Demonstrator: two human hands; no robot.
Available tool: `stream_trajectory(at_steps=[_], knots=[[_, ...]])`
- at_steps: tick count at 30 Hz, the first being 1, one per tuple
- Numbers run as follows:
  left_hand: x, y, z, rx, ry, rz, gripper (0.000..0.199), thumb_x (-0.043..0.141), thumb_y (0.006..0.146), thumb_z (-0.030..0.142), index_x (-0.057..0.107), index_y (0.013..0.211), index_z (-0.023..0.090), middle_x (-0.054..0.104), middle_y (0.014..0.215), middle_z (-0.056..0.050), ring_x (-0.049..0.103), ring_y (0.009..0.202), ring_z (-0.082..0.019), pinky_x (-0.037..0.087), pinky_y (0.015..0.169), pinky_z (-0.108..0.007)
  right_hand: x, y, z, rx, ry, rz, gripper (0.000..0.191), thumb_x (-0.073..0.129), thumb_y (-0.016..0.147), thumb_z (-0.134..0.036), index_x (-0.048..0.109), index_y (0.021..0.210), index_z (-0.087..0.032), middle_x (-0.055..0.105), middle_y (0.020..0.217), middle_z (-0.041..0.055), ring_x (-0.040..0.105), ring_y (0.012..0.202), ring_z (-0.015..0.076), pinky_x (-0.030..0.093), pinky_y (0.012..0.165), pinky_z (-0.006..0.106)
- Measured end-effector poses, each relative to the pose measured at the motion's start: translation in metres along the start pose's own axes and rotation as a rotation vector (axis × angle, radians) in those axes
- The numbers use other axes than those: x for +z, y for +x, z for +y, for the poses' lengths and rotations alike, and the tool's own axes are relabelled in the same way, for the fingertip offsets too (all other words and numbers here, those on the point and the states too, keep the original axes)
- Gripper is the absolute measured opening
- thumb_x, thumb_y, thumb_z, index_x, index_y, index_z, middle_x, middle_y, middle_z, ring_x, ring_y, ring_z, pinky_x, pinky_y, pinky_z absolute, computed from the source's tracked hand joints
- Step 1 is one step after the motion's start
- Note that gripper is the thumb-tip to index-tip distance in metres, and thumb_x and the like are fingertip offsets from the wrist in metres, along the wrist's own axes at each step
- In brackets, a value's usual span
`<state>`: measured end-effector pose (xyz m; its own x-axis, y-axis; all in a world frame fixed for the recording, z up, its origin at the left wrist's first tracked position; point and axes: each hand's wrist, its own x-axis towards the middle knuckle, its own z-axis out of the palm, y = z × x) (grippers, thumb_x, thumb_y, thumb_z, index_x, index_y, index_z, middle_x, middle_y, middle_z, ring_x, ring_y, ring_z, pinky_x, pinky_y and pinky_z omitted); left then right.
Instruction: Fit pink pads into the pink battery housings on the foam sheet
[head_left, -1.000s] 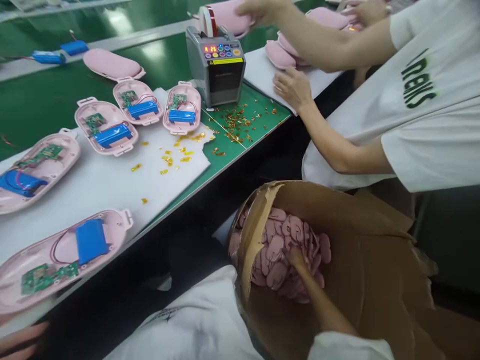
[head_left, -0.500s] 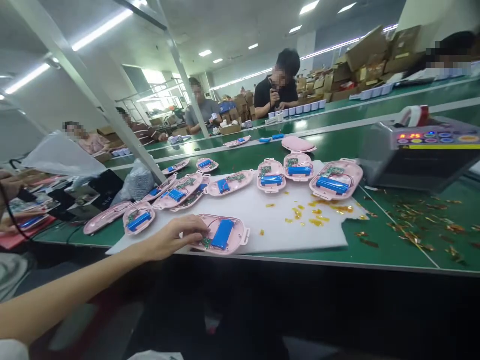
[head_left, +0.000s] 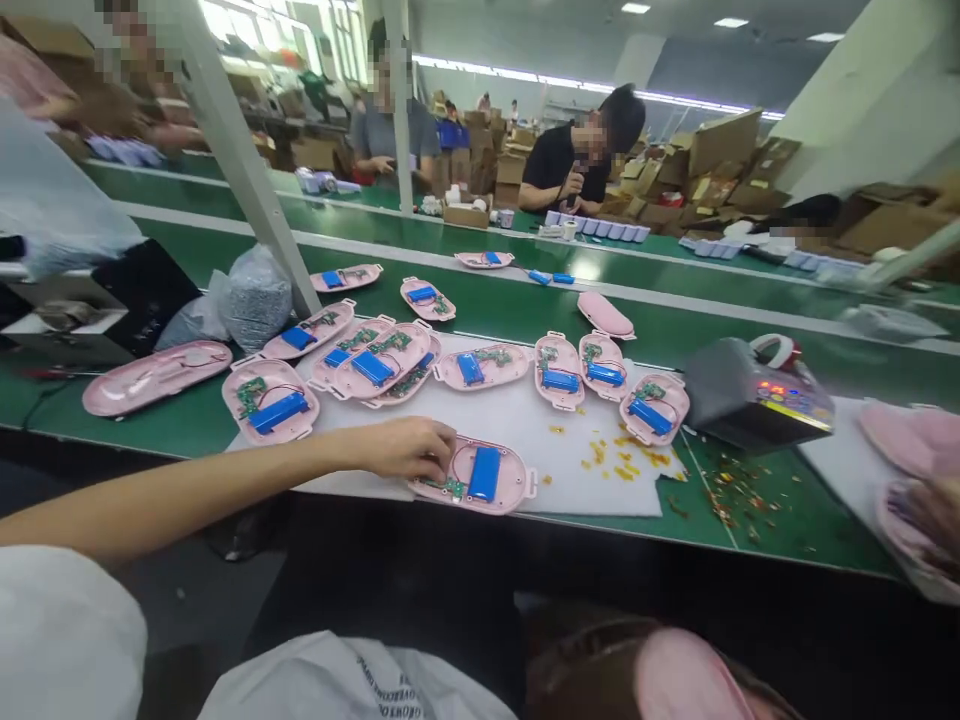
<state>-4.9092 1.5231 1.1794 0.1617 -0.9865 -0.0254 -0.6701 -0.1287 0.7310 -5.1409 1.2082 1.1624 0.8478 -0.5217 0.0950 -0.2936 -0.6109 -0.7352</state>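
My left hand (head_left: 414, 449) reaches in from the left, its fingers bent over the left end of an oval pink plastic shell (head_left: 514, 480) at the table's front edge. Inside this shell lie a blue battery pack (head_left: 484, 474), thin wires and a small green circuit board (head_left: 454, 489) close to my fingertips. My fingers are closed at the shell's end, and the thumb is partly hidden. My right hand is out of view. Around the white foam sheet (head_left: 592, 490) lie several similar shells, among them one with a battery (head_left: 276, 412) left of my wrist.
Amber tape scraps (head_left: 626, 465) litter the foam. A tape dispenser (head_left: 757, 395) stands at right, with more scraps (head_left: 746, 500) before it. A blurred hand (head_left: 941, 510), apparently a co-worker's, is at the far right edge. A slanted metal post (head_left: 259, 180) rises at left. People sit across the table.
The camera view has turned and tilted, bringing the right side and my lap into sight. My left hand stays at the same pink shell, its fingers more bent.
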Motion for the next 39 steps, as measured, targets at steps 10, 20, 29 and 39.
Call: stream_trajectory(at_steps=[10,20,29,39], knots=[[0.054,-0.03,-0.019,0.066,0.048,0.487,0.01,0.053,0.097,0.02,0.061,0.097,0.015,0.066,0.103,-0.011,0.063,0.094,-0.022,0.049,0.085,-0.03,0.07,0.079,-0.134,-0.123,-0.046,-0.4,0.054,0.06,0.079,-0.041,0.062,0.129,-0.021,0.061,0.134,0.0087,0.056,0.125,0.0304,0.042,0.109,0.047],[0.042,-0.024,-0.029,0.157,0.173,0.484,0.015,0.046,0.097,0.013,0.059,0.091,0.016,0.063,0.084,-0.006,0.058,0.078,-0.019,0.047,0.071,-0.028,0.097,0.074,-0.114,-0.048,-0.1,-0.328,0.056,0.059,0.075,-0.045,0.065,0.123,-0.018,0.068,0.12,0.0102,0.063,0.108,0.0288,0.049,0.094,0.043],[0.042,-0.024,-0.019,-0.17,-0.455,0.939,0.017,0.056,0.096,0.026,0.067,0.089,0.015,0.067,0.084,-0.005,0.064,0.075,-0.015,0.053,0.069,-0.025,0.09,0.074,-0.132,-0.156,-0.164,-0.466,0.04,0.053,0.087,-0.043,0.071,0.115,-0.022,0.073,0.104,0.0049,0.067,0.087,0.0214,0.051,0.077,0.033],[0.015,-0.032,-0.02,0.117,0.118,0.955,0.011,0.061,0.094,0.02,0.072,0.094,0.018,0.053,0.132,-0.013,0.056,0.12,-0.024,0.054,0.1,-0.04,0.109,0.094,-0.166,-0.209,-0.062,-0.134,0.031,0.058,0.082,-0.042,0.073,0.099,-0.02,0.073,0.091,0.0058,0.066,0.08,0.0208,0.048,0.074,0.033]])
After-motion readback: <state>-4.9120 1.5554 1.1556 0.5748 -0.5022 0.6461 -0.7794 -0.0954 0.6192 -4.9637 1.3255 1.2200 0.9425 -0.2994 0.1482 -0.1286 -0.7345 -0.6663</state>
